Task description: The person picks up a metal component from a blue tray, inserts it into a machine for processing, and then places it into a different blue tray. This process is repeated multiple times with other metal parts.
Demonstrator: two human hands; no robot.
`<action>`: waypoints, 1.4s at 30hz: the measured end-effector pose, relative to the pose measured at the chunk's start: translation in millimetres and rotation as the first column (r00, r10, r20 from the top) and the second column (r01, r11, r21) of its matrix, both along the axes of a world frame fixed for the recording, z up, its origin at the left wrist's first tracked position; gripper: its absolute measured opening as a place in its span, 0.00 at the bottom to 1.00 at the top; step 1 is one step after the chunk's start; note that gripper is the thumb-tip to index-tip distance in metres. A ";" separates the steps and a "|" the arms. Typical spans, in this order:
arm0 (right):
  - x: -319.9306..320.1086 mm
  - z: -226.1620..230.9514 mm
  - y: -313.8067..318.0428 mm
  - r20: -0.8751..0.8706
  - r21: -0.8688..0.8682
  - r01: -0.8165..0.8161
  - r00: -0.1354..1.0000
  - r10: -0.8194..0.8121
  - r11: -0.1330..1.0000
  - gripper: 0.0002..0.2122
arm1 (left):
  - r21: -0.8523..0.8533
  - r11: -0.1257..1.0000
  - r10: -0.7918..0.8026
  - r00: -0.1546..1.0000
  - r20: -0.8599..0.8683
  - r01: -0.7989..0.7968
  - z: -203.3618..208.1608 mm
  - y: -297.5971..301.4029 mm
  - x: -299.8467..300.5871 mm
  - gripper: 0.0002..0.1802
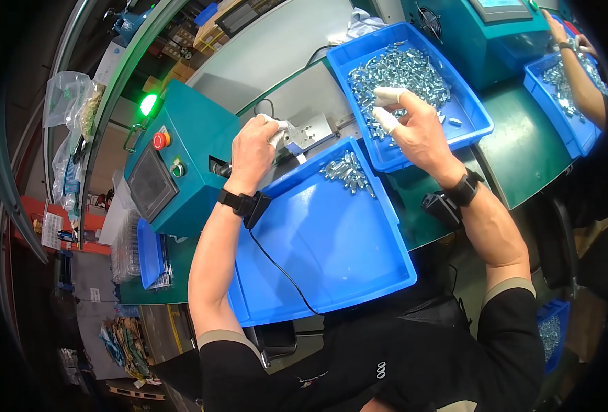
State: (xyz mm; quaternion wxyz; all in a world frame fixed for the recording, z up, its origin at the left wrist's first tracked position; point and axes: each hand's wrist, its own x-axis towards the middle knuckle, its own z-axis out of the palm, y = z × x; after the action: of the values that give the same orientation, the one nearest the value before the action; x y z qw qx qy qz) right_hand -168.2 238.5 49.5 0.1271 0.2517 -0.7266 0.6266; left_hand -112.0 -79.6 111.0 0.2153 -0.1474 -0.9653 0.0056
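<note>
My left hand (pixel 254 152), with white finger covers, is at the near left side of a silver metal block with small holes (pixel 312 132). Its fingers are curled together, and whatever they may hold is hidden. Over a blue bin (pixel 470 122) of small shiny metal cylinders (pixel 403 72) hovers my right hand (pixel 417 130). White covers are on its thumb and forefinger, which are apart with nothing visible between them. Below the block, a larger blue tray (pixel 318 240) has a small pile of the same metal cylinders (pixel 348 172) in its far right corner.
A teal machine (pixel 197 144) with a dark screen, a red button (pixel 160 140) and a lit green lamp (pixel 149 104) stands at left. At the far right, another person's arm (pixel 582 82) is over another blue bin (pixel 570 141). A black cable (pixel 276 264) hangs across the tray from my left wrist.
</note>
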 end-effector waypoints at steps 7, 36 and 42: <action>-2.4 -6.6 0.2 -0.009 0.032 -0.003 1.000 0.003 0.999 0.18 | -0.026 0.998 -0.067 0.995 -0.076 0.065 -1.4 6.5 23.1 0.12; 31.3 15.9 -125.0 0.369 -0.006 -0.570 0.763 0.531 0.822 0.34 | 0.209 0.978 -0.112 0.911 0.397 0.029 -62.9 -5.0 181.1 0.26; 31.2 14.1 -142.8 0.382 -0.018 -0.586 0.745 0.547 0.810 0.33 | 0.227 0.973 -0.135 0.919 0.370 0.051 -63.5 -6.2 181.5 0.24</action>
State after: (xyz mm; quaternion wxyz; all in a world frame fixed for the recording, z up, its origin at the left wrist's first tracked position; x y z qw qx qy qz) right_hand -137.0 95.7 63.6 -0.2213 0.3440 -0.6575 0.6327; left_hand 69.5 -85.8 47.6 0.0373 -0.1675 -0.9756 -0.1369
